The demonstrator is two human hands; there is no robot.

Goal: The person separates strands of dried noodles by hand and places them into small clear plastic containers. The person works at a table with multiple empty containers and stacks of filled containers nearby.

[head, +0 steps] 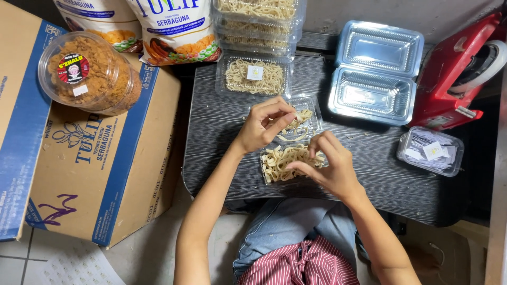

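The open clear plastic container (pixel 292 158) of pale noodle strips (pixel 282 161) lies between the 2 hands on the dark surface (pixel 222 132), long axis left-right. The right hand (pixel 330 166) pinches strips over its near half; the left hand (pixel 261 125) pinches strips at its far half.

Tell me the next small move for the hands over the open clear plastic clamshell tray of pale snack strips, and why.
Probably lay the strips pinched in the left hand into the tray's lower half. The open clear plastic clamshell tray has only a few pale strips in its upper half, the lower half looks nearly full, and the right hand rests on that pile, seemingly evening it out.
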